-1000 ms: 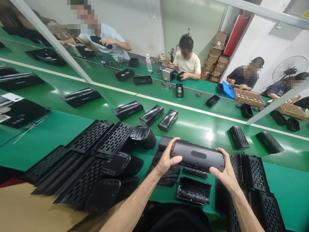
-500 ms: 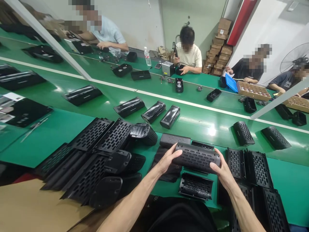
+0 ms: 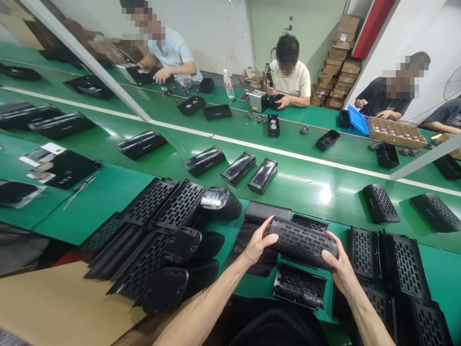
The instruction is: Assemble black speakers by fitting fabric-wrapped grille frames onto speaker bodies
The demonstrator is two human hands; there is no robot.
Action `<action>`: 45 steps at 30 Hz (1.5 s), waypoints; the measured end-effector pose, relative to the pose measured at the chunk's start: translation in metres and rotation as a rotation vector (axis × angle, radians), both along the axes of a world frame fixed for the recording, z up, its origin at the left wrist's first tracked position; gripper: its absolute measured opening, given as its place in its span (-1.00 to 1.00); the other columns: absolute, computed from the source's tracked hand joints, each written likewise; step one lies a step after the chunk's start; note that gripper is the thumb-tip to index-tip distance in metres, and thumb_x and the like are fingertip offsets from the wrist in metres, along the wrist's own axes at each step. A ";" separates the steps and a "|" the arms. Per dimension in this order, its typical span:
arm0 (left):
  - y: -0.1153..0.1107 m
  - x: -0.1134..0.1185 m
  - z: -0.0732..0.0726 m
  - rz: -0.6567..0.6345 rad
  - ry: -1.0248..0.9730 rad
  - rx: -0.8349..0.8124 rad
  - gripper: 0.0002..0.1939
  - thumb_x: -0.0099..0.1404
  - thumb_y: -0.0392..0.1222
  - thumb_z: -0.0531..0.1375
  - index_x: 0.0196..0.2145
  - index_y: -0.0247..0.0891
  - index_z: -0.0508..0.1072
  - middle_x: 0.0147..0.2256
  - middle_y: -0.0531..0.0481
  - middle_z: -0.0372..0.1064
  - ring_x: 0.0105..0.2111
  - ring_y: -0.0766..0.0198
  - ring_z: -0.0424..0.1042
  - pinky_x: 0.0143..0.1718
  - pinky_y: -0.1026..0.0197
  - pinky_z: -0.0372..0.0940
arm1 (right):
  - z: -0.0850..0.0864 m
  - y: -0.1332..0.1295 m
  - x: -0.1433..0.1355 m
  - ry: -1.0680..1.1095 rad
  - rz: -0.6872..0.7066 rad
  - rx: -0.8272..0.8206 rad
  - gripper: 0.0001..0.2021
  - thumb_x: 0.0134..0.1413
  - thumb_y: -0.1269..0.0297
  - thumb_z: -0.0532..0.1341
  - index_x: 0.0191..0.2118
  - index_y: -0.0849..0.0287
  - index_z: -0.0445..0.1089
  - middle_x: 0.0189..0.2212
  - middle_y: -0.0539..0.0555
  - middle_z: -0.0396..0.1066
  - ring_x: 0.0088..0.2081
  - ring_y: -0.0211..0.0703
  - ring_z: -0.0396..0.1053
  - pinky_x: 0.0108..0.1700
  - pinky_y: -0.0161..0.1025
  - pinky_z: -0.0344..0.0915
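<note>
Between my two hands I hold a black speaker housing (image 3: 302, 241) with rows of slots, tilted slightly down to the right above the green bench. My left hand (image 3: 260, 241) is closed on its left end, thumb on the near face. Around the right end wraps my right hand (image 3: 338, 262), thumb also in front. Below the housing lies a loose slotted shell (image 3: 299, 286), inside up. Behind it sit another slotted panel (image 3: 310, 223) and a grey-black housing (image 3: 268, 210). A black cloth (image 3: 252, 247) lies left of them.
Stacks of slotted panels stand at left (image 3: 149, 204) and right (image 3: 410, 269). Wrapped housings (image 3: 237, 168) lie on the green conveyor (image 3: 302, 192) beyond the bench. Several co-workers sit across it. A cardboard sheet (image 3: 65, 302) is at lower left.
The whole view has shifted slightly, so the scene sits further right. Both hands keep the same hold on the speaker housing, which looks nearly unchanged in pose.
</note>
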State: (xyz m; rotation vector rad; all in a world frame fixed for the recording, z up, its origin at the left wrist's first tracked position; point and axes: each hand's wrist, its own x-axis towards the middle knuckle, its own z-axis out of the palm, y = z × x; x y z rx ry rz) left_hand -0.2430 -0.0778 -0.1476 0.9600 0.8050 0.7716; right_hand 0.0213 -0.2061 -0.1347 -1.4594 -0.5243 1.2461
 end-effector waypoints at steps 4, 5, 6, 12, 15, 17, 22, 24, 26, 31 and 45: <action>0.014 0.002 0.003 -0.077 0.130 0.082 0.06 0.16 0.24 0.38 0.45 -0.31 0.13 0.41 -0.26 0.14 0.42 -0.20 0.09 0.45 -0.16 -0.01 | 0.001 0.014 0.004 0.017 -0.008 -0.019 -0.18 -0.16 -0.08 0.54 0.23 -0.05 0.30 0.06 0.14 0.52 0.12 0.18 0.45 0.24 0.09 0.28; 0.018 0.002 0.004 -0.095 0.145 0.105 0.10 0.15 0.24 0.40 0.46 -0.29 0.09 0.42 -0.26 0.11 0.43 -0.21 0.08 0.45 -0.17 0.00 | 0.002 0.018 0.006 0.021 -0.001 -0.013 -0.17 -0.16 -0.08 0.54 0.24 -0.05 0.29 0.06 0.14 0.52 0.12 0.18 0.45 0.25 0.09 0.28; 0.021 0.002 0.005 -0.102 0.153 0.135 0.13 0.13 0.23 0.41 0.47 -0.29 0.07 0.43 -0.26 0.10 0.43 -0.22 0.08 0.44 -0.18 0.01 | 0.004 0.022 0.008 0.020 0.013 -0.005 -0.17 -0.16 -0.08 0.54 0.24 -0.05 0.28 0.06 0.15 0.52 0.12 0.18 0.45 0.24 0.09 0.28; 0.046 0.001 0.009 -0.040 0.241 0.290 0.07 0.17 0.24 0.38 0.46 -0.28 0.10 0.38 -0.27 0.19 0.34 -0.20 0.23 0.35 -0.13 0.19 | 0.001 0.057 0.019 0.039 0.012 0.054 -0.22 -0.22 0.00 0.58 0.16 -0.04 0.36 -0.05 0.08 0.56 -0.04 0.06 0.52 0.12 0.00 0.40; 0.051 -0.012 0.006 0.049 0.475 0.337 -0.25 0.32 0.18 0.26 0.35 -0.23 0.30 0.23 -0.24 0.39 0.05 0.00 0.50 0.08 0.02 0.40 | -0.011 0.097 0.033 0.125 -0.081 0.054 -0.34 -0.26 0.04 0.58 0.02 -0.02 0.41 -0.07 0.05 0.54 -0.08 0.05 0.51 0.03 0.06 0.48; 0.043 -0.022 -0.002 0.140 0.787 0.375 -0.56 0.45 0.07 0.11 0.10 -0.22 0.52 0.00 -0.15 0.53 -0.13 0.14 0.51 -0.06 0.13 0.39 | -0.021 0.130 0.047 0.146 -0.203 0.003 -0.45 -0.22 0.07 0.54 -0.06 -0.02 0.40 -0.09 0.02 0.53 -0.11 0.03 0.51 -0.05 0.13 0.51; 0.014 -0.023 -0.043 0.039 1.206 0.373 -0.75 0.40 -0.12 0.19 -0.36 -0.18 0.63 -0.31 -0.10 0.53 -0.18 0.05 0.44 -0.07 0.05 0.27 | -0.052 0.190 0.081 0.080 -0.452 -0.189 -0.61 0.03 0.12 0.36 -0.04 -0.01 0.28 -0.10 0.06 0.47 -0.18 -0.05 0.46 -0.10 0.23 0.47; 0.011 -0.013 -0.061 -0.008 1.268 0.364 -0.78 0.37 -0.11 0.25 -0.37 -0.20 0.63 -0.27 -0.17 0.54 -0.09 -0.05 0.42 0.01 -0.04 0.22 | -0.062 0.196 0.091 0.041 -0.482 -0.247 -0.61 0.08 0.10 0.32 0.00 0.00 0.25 -0.06 0.12 0.45 -0.15 -0.03 0.46 -0.07 0.29 0.44; 0.013 -0.004 -0.074 -0.056 1.311 0.356 -0.82 0.34 -0.13 0.28 -0.37 -0.22 0.63 -0.21 -0.21 0.56 -0.03 -0.10 0.40 0.08 -0.10 0.17 | -0.070 0.196 0.099 -0.006 -0.476 -0.288 -0.60 0.09 0.05 0.30 0.00 0.01 0.25 -0.04 0.14 0.44 -0.11 0.01 0.46 -0.06 0.32 0.41; 0.015 -0.001 -0.087 -0.170 1.351 0.365 -0.80 0.37 -0.23 0.20 -0.38 -0.22 0.60 -0.19 -0.19 0.57 0.00 -0.06 0.40 0.12 -0.08 0.13 | -0.069 0.181 0.109 -0.187 -0.473 -0.327 -0.49 -0.09 0.06 0.42 -0.04 0.11 0.31 -0.07 0.19 0.43 -0.04 0.12 0.42 -0.04 0.28 0.40; -0.015 -0.017 -0.051 -0.138 1.203 0.467 -0.73 0.40 -0.15 0.16 -0.45 -0.19 0.53 -0.36 -0.05 0.49 -0.21 0.11 0.44 -0.11 0.10 0.21 | -0.045 0.027 -0.075 -0.242 0.085 -0.150 -0.46 -0.07 -0.21 0.39 -0.15 0.17 0.53 -0.29 0.18 0.58 -0.28 0.05 0.53 -0.30 -0.13 0.45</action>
